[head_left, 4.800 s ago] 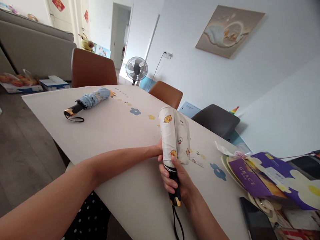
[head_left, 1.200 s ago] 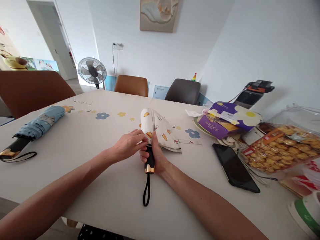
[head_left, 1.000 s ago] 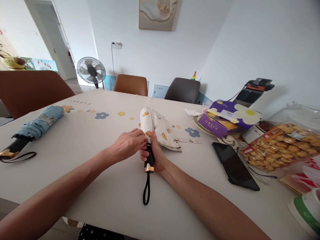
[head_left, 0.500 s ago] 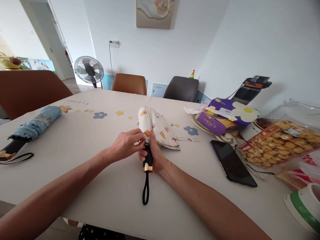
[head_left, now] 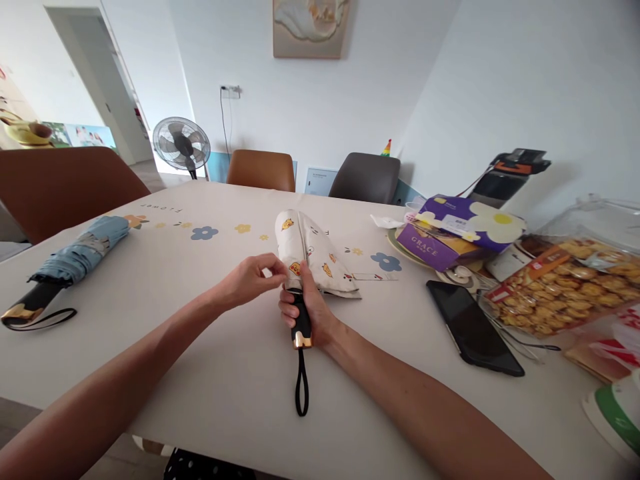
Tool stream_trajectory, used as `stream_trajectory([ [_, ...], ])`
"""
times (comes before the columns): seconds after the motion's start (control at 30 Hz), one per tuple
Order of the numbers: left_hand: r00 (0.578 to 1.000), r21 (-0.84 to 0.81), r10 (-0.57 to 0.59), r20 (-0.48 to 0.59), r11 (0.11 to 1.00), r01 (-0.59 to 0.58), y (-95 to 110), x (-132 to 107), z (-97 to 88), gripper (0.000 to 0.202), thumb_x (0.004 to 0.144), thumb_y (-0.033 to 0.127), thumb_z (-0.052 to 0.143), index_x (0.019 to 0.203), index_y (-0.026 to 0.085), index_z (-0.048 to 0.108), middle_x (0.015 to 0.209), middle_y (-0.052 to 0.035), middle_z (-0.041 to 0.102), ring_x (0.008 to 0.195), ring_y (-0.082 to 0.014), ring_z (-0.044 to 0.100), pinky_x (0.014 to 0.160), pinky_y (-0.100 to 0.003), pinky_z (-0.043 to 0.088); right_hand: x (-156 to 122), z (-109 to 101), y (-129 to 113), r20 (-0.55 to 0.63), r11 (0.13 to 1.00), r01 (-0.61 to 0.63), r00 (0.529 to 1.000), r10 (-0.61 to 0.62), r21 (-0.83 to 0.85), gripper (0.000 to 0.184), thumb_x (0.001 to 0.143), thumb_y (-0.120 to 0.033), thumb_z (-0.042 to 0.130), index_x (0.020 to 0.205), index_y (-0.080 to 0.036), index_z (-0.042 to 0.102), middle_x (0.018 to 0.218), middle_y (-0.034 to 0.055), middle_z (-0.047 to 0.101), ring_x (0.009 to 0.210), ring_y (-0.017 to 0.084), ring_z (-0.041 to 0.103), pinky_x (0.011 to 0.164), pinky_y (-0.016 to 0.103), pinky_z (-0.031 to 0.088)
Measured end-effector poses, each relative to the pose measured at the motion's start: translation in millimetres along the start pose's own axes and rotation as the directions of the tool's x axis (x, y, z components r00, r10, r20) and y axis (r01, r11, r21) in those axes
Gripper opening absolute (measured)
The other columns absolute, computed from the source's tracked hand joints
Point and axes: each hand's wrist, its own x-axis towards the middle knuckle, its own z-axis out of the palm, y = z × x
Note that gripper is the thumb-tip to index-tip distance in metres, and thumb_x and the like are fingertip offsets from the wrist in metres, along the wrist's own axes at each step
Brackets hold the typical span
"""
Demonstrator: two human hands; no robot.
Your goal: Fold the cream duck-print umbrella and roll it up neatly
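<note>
A folded white umbrella (head_left: 289, 243) with small orange and yellow cartoon prints lies over the middle of the table, part of its canopy fanned out to the right. My right hand (head_left: 315, 303) is wrapped round the top of its black handle, the thumb pressed on the fabric's lower end. Below that grip show the handle's gold-coloured end and a hanging black wrist loop. My left hand (head_left: 255, 277) is closed in a pinch at the canopy's lower left edge, just above the handle; its fingertips are partly hidden.
A rolled blue umbrella (head_left: 83, 250) lies at the left. On the right are a black phone (head_left: 473, 327), a purple tissue box (head_left: 430, 243), a clear tub of biscuits (head_left: 565, 283), a dark bottle (head_left: 503, 180) and a green-and-white roll (head_left: 617, 417). Chairs stand round the table (head_left: 215, 393).
My left hand has drawn slightly left and up from the handle's top to the canopy edge. The right hand keeps its grip. The view has shifted a little.
</note>
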Motion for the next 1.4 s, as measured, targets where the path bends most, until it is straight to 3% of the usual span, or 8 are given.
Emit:
stream_trajectory([
  [0.13, 0.987, 0.042, 0.074, -0.145, 0.997, -0.068, -5.2, 2.2, 6.3, 0.023, 0.077, 0.025, 0.05, 0.096, 0.025, 0.062, 0.111, -0.001, 0.057, 0.097, -0.0149, 0.055, 0.08, -0.027, 0.047, 0.6, 0.6, -0.7, -0.015, 1.0, 0.011, 1.0, -0.011, 0.003, 0.045, 0.071, -0.063, 0.053, 0.069, -0.018, 0.045, 0.051, -0.0078, 0.04, 0.036, 0.005, 0.033, 0.031, 0.019, 0.033],
  [0.4, 0.983, -0.081, -0.041, -0.181, 0.996, 0.026, -4.1, 2.9, 14.8, 0.021, 0.08, 0.032, 0.049, 0.094, 0.023, 0.06, 0.107, -0.0021, 0.056, 0.099, -0.0157, 0.054, 0.081, -0.028, 0.047, -1.3, -0.1, 0.0, 0.03, 0.999, 0.027, 0.999, -0.026, -0.031, 0.019, 0.072, -0.027, 0.058, 0.066, -0.018, 0.043, 0.056, -0.0075, 0.04, 0.039, 0.004, 0.034, 0.034, 0.018, 0.036],
  [0.6, 0.959, -0.2, -0.25, -0.133, 0.955, 0.221, 5.5, 1.0, 10.8, 0.033, 0.068, 0.04, 0.063, 0.094, 0.022, 0.054, 0.107, -0.0025, 0.055, 0.084, -0.0153, 0.058, 0.074, -0.03, 0.047, -3.0, 2.8, 2.8, 0.045, 0.987, 0.063, 0.997, -0.057, -0.149, 0.021, 0.069, -0.027, 0.063, 0.065, -0.017, 0.045, 0.058, -0.0064, 0.04, 0.041, 0.005, 0.036, 0.035, 0.019, 0.037],
  [0.93, 0.972, -0.122, -0.236, 0.014, 0.964, 0.236, 2.0, 1.2, -11.0, 0.042, 0.056, 0.041, 0.071, 0.091, 0.021, 0.056, 0.099, -0.0028, 0.056, 0.085, -0.0163, 0.054, 0.072, -0.03, 0.045, -2.8, 3.9, 5.6, 0.079, 0.97, 0.063, 0.996, -0.046, -0.235, 0.023, 0.067, -0.027, 0.066, 0.064, -0.017, 0.046, 0.054, -0.0066, 0.04, 0.041, 0.005, 0.036, 0.037, 0.02, 0.037],
  [1.03, 0.961, -0.067, -0.263, -0.085, 0.964, 0.258, 8.3, 4.6, -13.8, 0.034, 0.063, 0.042, 0.064, 0.089, 0.02, 0.058, 0.095, -0.0031, 0.059, 0.083, -0.017, 0.055, 0.071, -0.03, 0.044, -2.5, 5.4, 4.7, 0.028, 0.981, 0.027, 0.999, -0.022, -0.191, 0.021, 0.068, -0.026, 0.064, 0.064, -0.016, 0.046, 0.056, -0.006, 0.041, 0.041, 0.005, 0.037, 0.037, 0.02, 0.035],
  [1.13, 0.968, 0.074, -0.162, -0.192, 0.981, 0.179, 24.8, 16.0, -6.8, 0.025, 0.072, 0.037, 0.055, 0.09, 0.02, 0.06, 0.097, -0.0032, 0.061, 0.087, -0.0179, 0.055, 0.075, -0.03, 0.043, 0.3, 3.6, 5.0, 0.01, 0.991, 0.017, 1.0, -0.016, -0.136, 0.018, 0.067, -0.024, 0.063, 0.065, -0.016, 0.046, 0.058, -0.0053, 0.043, 0.043, 0.005, 0.038, 0.038, 0.02, 0.035],
  [1.23, 1.0, 0.244, 0.008, -0.004, 0.97, -0.006, 46.3, 36.1, 13.5, 0.027, 0.076, 0.032, 0.049, 0.097, 0.022, 0.062, 0.105, -0.0025, 0.061, 0.094, -0.019, 0.054, 0.08, -0.03, 0.043, 3.6, -0.2, 5.5, 0.041, 0.997, 0.04, 0.998, -0.037, -0.07, 0.017, 0.066, -0.021, 0.062, 0.066, -0.016, 0.046, 0.06, -0.0049, 0.044, 0.046, 0.005, 0.039, 0.041, 0.02, 0.036],
  [1.4, 0.931, 0.556, 0.144, 0.335, 0.767, -0.319, 70.8, 73.4, 69.1, 0.039, 0.073, 0.028, 0.05, 0.111, 0.022, 0.06, 0.106, -0.006, 0.06, 0.105, -0.0235, 0.048, 0.089, -0.034, 0.038, -0.1, -1.4, 3.3, 0.032, 0.995, 0.087, 0.996, -0.086, -0.038, 0.024, 0.07, -0.034, 0.063, 0.073, -0.018, 0.045, 0.053, -0.0052, 0.042, 0.045, 0.007, 0.04, 0.043, 0.021, 0.037],
])
